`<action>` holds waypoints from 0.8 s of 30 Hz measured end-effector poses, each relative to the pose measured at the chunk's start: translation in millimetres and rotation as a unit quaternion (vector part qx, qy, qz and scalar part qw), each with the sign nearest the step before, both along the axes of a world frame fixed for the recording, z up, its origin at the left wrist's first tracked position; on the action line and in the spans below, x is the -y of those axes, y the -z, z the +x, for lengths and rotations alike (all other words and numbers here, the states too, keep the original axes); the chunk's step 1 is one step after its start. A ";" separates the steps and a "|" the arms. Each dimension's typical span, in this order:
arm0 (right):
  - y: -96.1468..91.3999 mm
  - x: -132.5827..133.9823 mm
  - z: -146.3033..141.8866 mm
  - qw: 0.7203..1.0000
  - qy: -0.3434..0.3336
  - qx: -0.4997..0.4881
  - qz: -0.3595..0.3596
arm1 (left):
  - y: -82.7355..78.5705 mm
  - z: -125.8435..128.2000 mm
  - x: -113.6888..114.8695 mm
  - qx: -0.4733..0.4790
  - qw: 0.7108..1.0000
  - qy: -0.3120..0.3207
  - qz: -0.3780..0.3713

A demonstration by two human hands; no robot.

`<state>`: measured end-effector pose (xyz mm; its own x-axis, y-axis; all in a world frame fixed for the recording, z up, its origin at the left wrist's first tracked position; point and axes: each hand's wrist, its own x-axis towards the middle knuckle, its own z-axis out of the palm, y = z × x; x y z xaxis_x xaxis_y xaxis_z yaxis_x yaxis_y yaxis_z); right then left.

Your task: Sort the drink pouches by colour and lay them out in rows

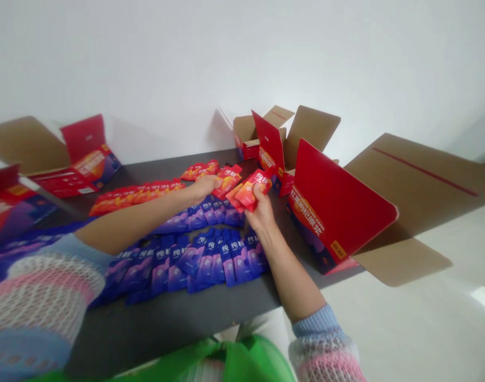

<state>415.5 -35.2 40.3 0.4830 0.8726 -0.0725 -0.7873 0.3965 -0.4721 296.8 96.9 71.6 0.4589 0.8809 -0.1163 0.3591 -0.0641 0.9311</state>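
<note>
In the head view, my right hand (pixel 261 211) is closed around a few red-orange pouches (pixel 250 190), thumb on top of the front one. Just left of it, my left hand (pixel 206 187) pinches another red pouch (pixel 228 179) by its edge. Behind and left of that hand lie more red pouches (pixel 199 170), and a row of red-orange ones (pixel 143 192) runs further left. Nearer to me, blue-purple pouches (pixel 210 257) overlap in rows, partly hidden by my left forearm.
Open red cartons stand on the right (pixel 326 212), at the back (pixel 272 154) and on the left (pixel 87 159), flaps spread. The large right carton's flaps reach past the edge of the dark table (pixel 179 318). A white wall (pixel 166 69) rises behind.
</note>
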 end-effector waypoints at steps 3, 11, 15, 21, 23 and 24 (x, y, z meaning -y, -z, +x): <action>8.0 -2.1 -5.1 1.000 -0.015 -0.007 -0.022 | -0.6 0.9 42.8 0.070 0.994 0.081 -0.026; 13.0 4.1 -7.4 0.989 -0.126 0.004 -0.079 | -24.7 -4.3 74.0 -0.087 0.972 0.217 0.010; 12.2 5.6 -11.7 0.983 -0.150 -0.007 -0.102 | -45.8 -24.9 26.8 -0.211 0.961 0.179 -0.005; 16.7 3.5 -18.1 0.985 -0.093 -0.032 -0.140 | -32.6 -28.8 -71.9 -0.337 0.940 -0.053 -0.018; 20.2 2.0 -16.9 0.988 -0.077 -0.038 -0.130 | -23.1 -24.9 -94.5 -0.353 0.932 -0.083 0.008; 22.3 1.0 -15.8 0.989 -0.067 -0.040 -0.128 | -18.7 -22.4 -102.9 -0.360 0.928 -0.093 0.025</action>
<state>399.7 -36.2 18.1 0.3486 0.8763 -0.3326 -0.8635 0.1623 -0.4776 274.4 199.8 90.3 0.1170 0.9497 -0.2906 0.8962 0.0252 0.4430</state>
